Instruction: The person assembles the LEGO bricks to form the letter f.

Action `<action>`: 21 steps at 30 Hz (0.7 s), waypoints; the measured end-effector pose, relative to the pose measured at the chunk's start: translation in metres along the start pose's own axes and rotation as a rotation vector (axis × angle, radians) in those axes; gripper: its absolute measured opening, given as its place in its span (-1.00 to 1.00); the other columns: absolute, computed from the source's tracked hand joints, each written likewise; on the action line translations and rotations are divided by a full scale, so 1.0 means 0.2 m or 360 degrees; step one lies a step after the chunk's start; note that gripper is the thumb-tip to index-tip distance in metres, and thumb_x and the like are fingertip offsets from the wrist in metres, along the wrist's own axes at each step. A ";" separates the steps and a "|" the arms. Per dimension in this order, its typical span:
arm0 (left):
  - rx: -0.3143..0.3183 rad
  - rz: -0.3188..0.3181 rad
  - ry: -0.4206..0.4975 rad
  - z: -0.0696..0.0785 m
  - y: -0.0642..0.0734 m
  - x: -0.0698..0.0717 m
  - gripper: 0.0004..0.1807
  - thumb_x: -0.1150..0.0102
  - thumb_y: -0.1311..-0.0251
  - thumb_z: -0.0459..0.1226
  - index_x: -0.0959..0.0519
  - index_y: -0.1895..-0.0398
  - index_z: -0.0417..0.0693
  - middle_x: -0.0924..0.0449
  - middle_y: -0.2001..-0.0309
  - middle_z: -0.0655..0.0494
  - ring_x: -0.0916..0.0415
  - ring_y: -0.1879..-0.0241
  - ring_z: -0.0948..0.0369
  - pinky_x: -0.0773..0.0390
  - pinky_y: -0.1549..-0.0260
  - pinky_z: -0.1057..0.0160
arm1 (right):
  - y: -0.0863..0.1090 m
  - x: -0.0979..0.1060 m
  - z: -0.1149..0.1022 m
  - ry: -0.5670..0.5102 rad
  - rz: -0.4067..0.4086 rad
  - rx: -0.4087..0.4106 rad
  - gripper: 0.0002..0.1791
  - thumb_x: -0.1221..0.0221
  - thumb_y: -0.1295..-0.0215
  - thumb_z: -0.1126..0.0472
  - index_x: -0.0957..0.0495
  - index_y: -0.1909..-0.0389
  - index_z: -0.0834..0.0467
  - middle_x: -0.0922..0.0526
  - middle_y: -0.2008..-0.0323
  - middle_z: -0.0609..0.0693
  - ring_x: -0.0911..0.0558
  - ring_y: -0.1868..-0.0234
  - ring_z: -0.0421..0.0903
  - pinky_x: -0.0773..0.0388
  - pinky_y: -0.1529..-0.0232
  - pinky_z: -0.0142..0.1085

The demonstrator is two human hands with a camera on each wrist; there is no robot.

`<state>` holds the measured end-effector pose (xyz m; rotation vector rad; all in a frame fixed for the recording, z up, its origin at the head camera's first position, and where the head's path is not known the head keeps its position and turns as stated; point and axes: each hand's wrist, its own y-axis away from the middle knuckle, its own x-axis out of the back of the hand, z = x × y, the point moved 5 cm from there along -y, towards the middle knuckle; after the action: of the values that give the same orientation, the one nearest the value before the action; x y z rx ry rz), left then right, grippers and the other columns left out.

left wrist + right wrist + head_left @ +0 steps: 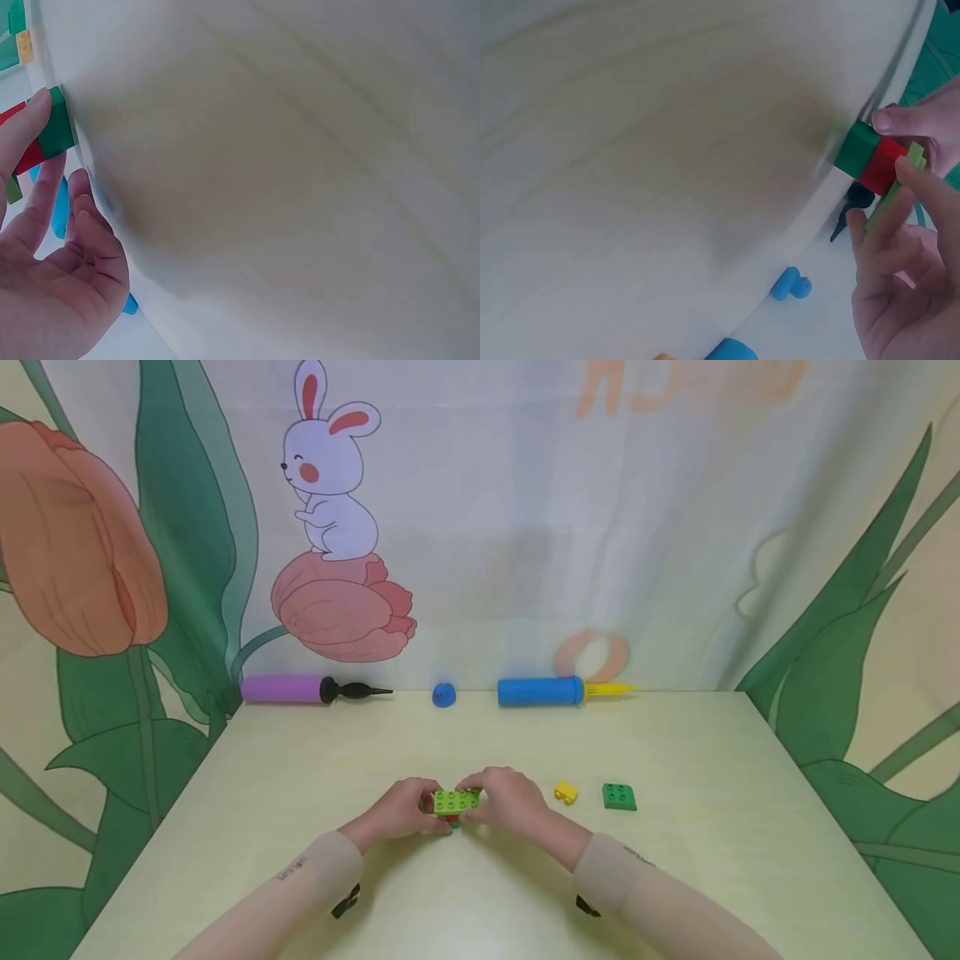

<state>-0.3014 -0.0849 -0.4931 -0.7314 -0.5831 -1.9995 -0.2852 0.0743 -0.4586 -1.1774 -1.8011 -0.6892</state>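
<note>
A small stack of toy building bricks stands between both hands at the middle of the table. Its bottom is a dark green brick [856, 151], above it comes a red brick [881, 166], and a flat lime green brick [457, 802] with studs tops it. My left hand [405, 808] pinches the lower bricks from the left, its thumb across the dark green and red ones in the left wrist view. From the right, my right hand [510, 797] grips the lime brick, which sticks out past the red one towards that hand.
Right of the hands lie a yellow brick [566, 792] and a green four-stud brick [618, 796]. Along the back edge are a purple hand pump [281, 689], a small blue piece [444, 695] and a blue pump [540, 692] with a yellow nozzle. A printed curtain [480, 568] hangs behind.
</note>
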 end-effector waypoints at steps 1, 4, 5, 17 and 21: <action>0.0003 0.0002 0.0000 0.00 0.00 0.00 -0.71 -0.51 0.06 -0.25 -0.57 0.32 -0.07 -0.43 0.49 0.11 -0.33 0.46 0.20 -0.34 0.48 0.24 | 0.00 0.00 0.00 -0.0011 -0.0029 0.0007 -0.55 -0.48 0.02 0.03 -0.68 0.04 -0.07 -0.65 0.15 -0.17 -0.51 0.30 -0.20 -0.44 0.43 -0.34; 0.0011 0.0000 -0.0002 0.00 0.00 0.00 -0.69 -0.51 0.06 -0.25 -0.58 0.28 -0.08 -0.44 0.48 0.11 -0.34 0.44 0.20 -0.35 0.48 0.24 | 0.01 0.02 0.01 -0.0042 -0.0091 0.0011 -0.48 -0.45 -0.01 -0.02 -0.62 -0.04 -0.04 -0.64 0.11 -0.13 -0.55 0.21 -0.14 -0.46 0.33 -0.30; 0.0015 -0.0002 0.0003 0.00 0.00 0.00 -0.69 -0.51 0.06 -0.26 -0.58 0.27 -0.08 -0.44 0.47 0.10 -0.35 0.43 0.19 -0.36 0.48 0.24 | 0.02 0.04 0.01 -0.0056 -0.0103 0.0009 -0.47 -0.44 -0.02 -0.03 -0.61 -0.06 -0.03 -0.63 0.09 -0.11 -0.56 0.19 -0.12 -0.47 0.32 -0.29; 0.0035 -0.0007 -0.0034 0.03 0.02 0.00 -0.59 -0.49 0.03 -0.25 -0.59 0.09 -0.14 -0.46 0.42 0.10 -0.35 0.38 0.18 -0.34 0.40 0.21 | 0.13 0.25 0.20 -0.0065 -0.0089 -0.0096 -0.68 -0.30 -0.24 0.11 -0.63 0.00 0.06 -0.63 0.15 -0.03 -0.57 0.64 -0.23 -0.47 0.47 -0.27; 0.0006 0.0000 -0.0056 0.03 0.02 0.00 -0.55 -0.49 0.04 -0.25 -0.58 0.05 -0.17 -0.46 0.42 0.10 -0.35 0.38 0.18 -0.35 0.40 0.21 | 0.17 0.28 0.33 -0.0088 -0.0066 -0.0261 -0.80 -0.21 -0.33 0.14 -0.66 0.07 0.05 -0.63 0.25 -0.16 -0.61 0.62 -0.09 -0.39 0.57 -0.28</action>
<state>-0.2957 -0.0830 -0.4875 -0.7653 -0.6076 -1.9885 -0.2880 0.1655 -0.4403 -1.2803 -1.8471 -0.8492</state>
